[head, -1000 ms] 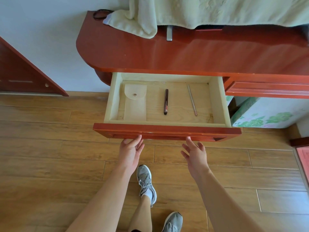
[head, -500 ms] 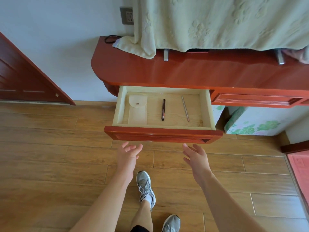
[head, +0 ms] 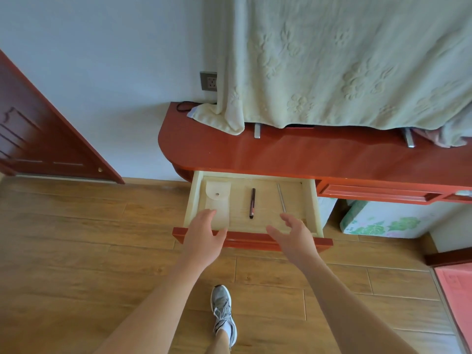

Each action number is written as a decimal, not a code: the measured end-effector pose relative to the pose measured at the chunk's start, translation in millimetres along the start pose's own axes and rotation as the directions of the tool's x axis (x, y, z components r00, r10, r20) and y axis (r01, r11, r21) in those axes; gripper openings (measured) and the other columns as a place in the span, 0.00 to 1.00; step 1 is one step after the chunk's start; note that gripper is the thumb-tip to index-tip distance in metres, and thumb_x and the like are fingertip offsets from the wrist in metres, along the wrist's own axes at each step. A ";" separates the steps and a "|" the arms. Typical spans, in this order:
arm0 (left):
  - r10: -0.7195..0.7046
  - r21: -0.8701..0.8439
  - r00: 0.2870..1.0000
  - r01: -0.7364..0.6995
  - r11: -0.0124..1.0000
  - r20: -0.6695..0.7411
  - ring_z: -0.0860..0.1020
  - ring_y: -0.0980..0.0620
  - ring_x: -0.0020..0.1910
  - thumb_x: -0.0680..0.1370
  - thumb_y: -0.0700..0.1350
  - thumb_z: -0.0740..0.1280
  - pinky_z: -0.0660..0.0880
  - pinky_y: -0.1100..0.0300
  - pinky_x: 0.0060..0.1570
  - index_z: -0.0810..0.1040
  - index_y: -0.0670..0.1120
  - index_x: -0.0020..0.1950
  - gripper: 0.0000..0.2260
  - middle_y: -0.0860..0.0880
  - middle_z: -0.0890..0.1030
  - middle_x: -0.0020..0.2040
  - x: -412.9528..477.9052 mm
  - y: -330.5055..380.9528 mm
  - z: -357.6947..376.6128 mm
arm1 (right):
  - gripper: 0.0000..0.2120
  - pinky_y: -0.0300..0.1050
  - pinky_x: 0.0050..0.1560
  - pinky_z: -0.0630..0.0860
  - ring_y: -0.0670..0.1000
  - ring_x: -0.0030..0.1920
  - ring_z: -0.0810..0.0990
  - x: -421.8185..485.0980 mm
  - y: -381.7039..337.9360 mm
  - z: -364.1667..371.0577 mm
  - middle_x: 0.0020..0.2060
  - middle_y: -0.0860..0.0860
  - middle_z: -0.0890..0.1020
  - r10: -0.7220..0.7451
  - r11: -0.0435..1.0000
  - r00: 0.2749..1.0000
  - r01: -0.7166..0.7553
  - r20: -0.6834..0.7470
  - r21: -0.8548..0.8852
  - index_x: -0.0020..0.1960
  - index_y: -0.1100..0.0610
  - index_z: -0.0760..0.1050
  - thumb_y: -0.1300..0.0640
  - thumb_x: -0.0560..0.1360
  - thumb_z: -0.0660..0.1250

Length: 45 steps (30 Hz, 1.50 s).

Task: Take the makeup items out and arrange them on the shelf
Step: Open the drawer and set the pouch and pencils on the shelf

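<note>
Both hands up from below pale wooden drawer [head: 313, 205] front, now over it: left hand [head: 203, 238] nr translucent snap pouch [head: 217, 200], right hand [head: 293, 238] nr thin metal stick [head: 281, 198]. Fingers wide, empty. Dark brown pen-shaped liner [head: 252, 203] between. Pickup prob next.

drawer [head: 313, 200] open from above, bare wood between pouch [head: 217, 200], pen [head: 252, 203]

**Soft daylight, strong wide-angle bend**

Even, bright light fills the room; shadows are faint. A pale sheen lies across the glossy red table top [head: 293, 154]. Straight lines bow toward the frame edges, most at the door [head: 38, 139] on the left. Focus is sharp throughout, with slight softness at the corners.
</note>
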<state>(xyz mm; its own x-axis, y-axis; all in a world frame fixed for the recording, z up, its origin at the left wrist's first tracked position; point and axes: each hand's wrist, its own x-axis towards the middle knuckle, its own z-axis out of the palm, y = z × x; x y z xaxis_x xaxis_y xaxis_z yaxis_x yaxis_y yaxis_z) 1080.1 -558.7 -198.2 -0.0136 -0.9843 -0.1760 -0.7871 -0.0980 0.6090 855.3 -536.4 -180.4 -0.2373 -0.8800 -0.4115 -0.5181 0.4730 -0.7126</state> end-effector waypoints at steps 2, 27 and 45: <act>0.023 0.072 0.999 -0.025 0.997 0.031 0.62 0.51 0.77 0.81 0.54 0.65 0.62 0.54 0.73 0.62 0.49 0.78 0.28 0.51 0.64 0.78 17.5 1.6 -2.7 | 0.31 0.44 0.60 0.70 0.50 0.68 0.71 16.0 -13.7 -2.9 0.70 0.47 0.70 -0.046 0.995 0.999 0.046 0.003 -0.085 0.73 0.49 0.66 0.41 0.74 0.69; -0.158 0.192 0.953 0.110 0.975 0.257 0.71 0.49 0.66 0.82 0.53 0.62 0.73 0.57 0.60 0.66 0.47 0.70 0.19 0.49 0.70 0.67 165.4 -38.9 52.1 | 0.31 0.50 0.76 0.51 0.52 0.78 0.52 207.3 -65.9 8.2 0.78 0.49 0.56 -0.193 0.726 0.974 0.225 0.121 -0.649 0.79 0.54 0.54 0.42 0.81 0.56; -0.295 0.070 0.942 0.287 0.955 0.162 0.73 0.57 0.37 0.74 0.41 0.74 0.68 0.63 0.38 0.66 0.51 0.65 0.24 0.50 0.71 0.53 178.6 -58.2 78.4 | 0.27 0.51 0.73 0.61 0.48 0.75 0.59 229.2 -43.1 13.0 0.74 0.45 0.66 -0.271 0.781 0.962 0.224 0.007 -0.583 0.75 0.53 0.66 0.47 0.78 0.65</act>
<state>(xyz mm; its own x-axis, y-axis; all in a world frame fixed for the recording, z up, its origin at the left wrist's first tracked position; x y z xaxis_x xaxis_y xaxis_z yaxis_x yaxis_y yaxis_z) 1075.1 -717.3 -325.6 0.1193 -0.8741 -0.4708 -0.7991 -0.3660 0.4770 833.9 -757.9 -251.4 -0.0822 -0.9749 -0.2067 -0.9371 0.1462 -0.3171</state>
